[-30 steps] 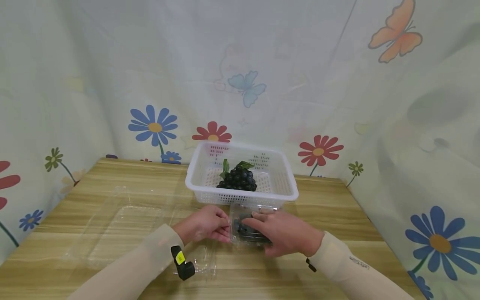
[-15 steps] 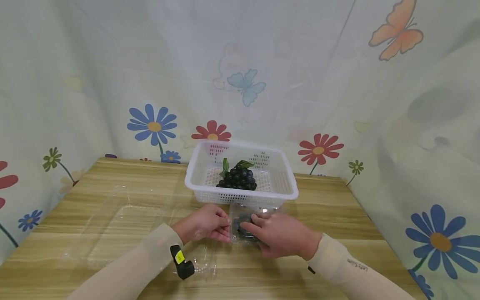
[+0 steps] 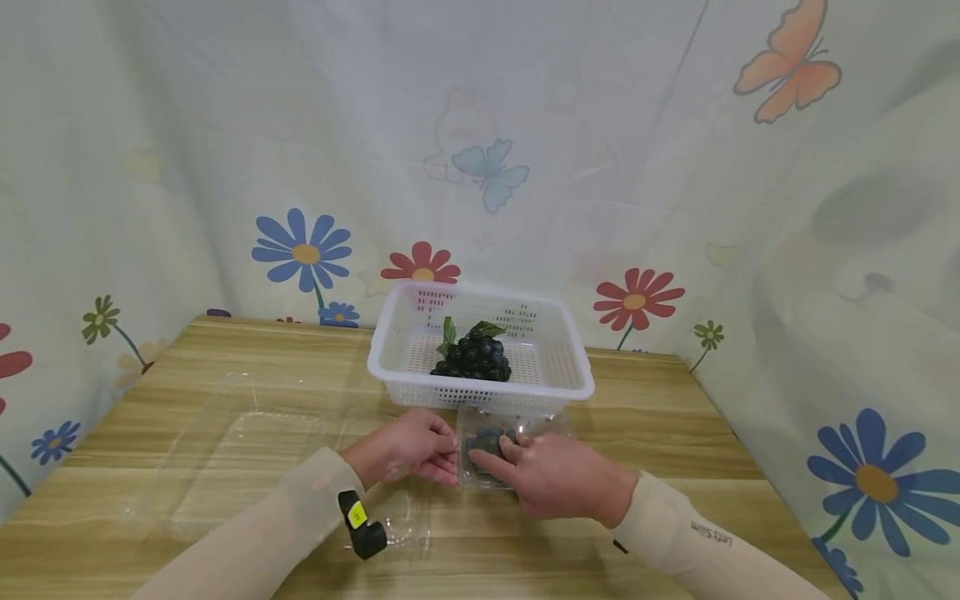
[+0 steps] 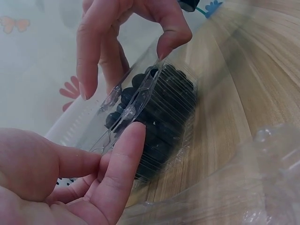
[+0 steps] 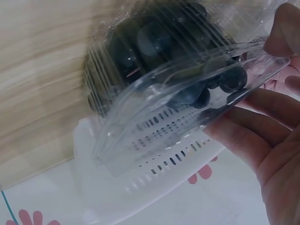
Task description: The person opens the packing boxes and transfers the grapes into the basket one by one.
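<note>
In the head view a small clear plastic clamshell box (image 3: 471, 477) with dark round berries (image 3: 487, 439) inside sits before the white basket. My left hand (image 3: 415, 446) pinches the box's left edge between thumb and fingers; the left wrist view shows this grip at the rim. My right hand (image 3: 562, 475) is on the box's right and front side, its thumb (image 4: 173, 35) bent against the rim and its fingers (image 5: 243, 140) lying on the lid. In the right wrist view the lid (image 5: 154, 136) and the box's rim are near each other at the front.
Behind the box stands the white perforated basket (image 3: 480, 392), holding a heap of dark berries (image 3: 474, 357) with green leaves (image 3: 487, 328). Clear plastic packaging (image 3: 255, 450) lies on the left of the wooden table (image 3: 637, 550). A printed cloth (image 3: 337, 125) hangs behind the table.
My right hand has shifted left along the box's front edge, its fingers reaching further over the box. The left hand has held its place at the left edge.
</note>
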A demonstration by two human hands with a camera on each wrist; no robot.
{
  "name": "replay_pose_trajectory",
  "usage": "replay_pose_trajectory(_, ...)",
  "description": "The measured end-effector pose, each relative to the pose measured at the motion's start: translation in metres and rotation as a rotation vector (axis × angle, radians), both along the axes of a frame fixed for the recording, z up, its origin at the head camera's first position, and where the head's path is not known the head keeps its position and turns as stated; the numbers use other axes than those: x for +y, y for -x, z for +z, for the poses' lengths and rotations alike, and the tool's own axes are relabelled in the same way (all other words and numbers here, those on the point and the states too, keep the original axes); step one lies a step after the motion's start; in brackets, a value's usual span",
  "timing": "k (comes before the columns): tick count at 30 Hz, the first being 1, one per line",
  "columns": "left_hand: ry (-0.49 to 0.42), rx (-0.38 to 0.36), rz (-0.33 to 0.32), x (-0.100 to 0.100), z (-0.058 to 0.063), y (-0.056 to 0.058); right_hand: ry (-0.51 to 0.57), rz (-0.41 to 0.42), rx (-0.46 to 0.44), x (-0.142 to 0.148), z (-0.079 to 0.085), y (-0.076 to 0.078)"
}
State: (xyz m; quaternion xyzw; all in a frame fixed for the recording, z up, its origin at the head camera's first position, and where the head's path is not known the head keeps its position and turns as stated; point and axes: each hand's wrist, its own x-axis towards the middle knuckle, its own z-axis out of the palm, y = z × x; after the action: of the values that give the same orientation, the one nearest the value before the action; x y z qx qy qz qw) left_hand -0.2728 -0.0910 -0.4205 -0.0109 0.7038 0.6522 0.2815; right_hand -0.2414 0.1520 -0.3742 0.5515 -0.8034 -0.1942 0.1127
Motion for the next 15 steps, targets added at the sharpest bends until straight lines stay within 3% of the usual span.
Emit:
replay_pose_trajectory(4,0.005,-0.004,-0.003,-0.0004,-0.0001,0.0,-0.018,-0.012,-0.015,-0.0019,0.0015,-0.0019)
replay_pose_trajectory(15,-0.006,-0.008,-0.001,0.0,0.0028,-0.0008,0.079,0.063,0.034,-0.0002,-0.0031,0.0021)
